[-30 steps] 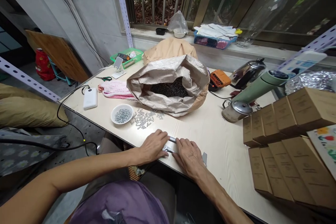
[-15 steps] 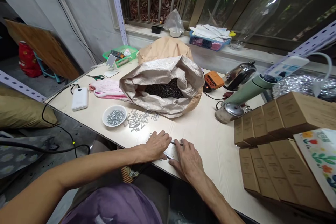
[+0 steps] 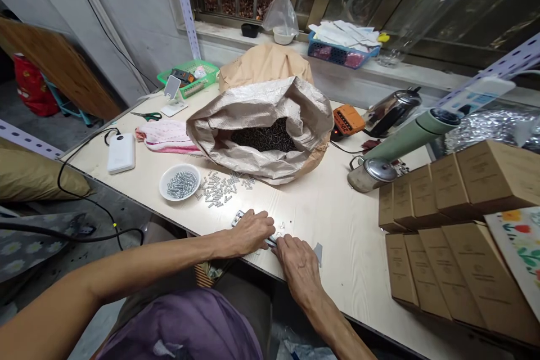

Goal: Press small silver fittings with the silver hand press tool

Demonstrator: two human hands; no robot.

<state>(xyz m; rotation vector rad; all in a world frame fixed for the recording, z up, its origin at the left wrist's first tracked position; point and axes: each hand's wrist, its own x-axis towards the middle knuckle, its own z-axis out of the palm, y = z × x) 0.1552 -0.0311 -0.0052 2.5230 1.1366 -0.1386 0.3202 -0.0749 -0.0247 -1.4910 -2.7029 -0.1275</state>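
Note:
My left hand lies over a narrow silvery metal strip, its fingers closed on it. One end, with small holes, sticks out to the left of that hand, and a short stretch shows between the two hands. My right hand is closed, fingers bent down, at the strip's right part; its fingertips are partly hidden. A flat grey piece pokes out beyond the right hand. Tiny pale scraps lie just above the fingers. Loose metal pins or screws are scattered farther back, beside a white bowl of similar pieces.
A large open sack of dark small parts stands mid-table. Brown boxes are stacked at right, near a metal cup and a green flask. At left are a white power bank, pink cloth and scissors.
My right hand has drawn in closer to the left and its fingers have closed. The flat piece between the hands now shows as a narrower strip. The view has shifted slightly.

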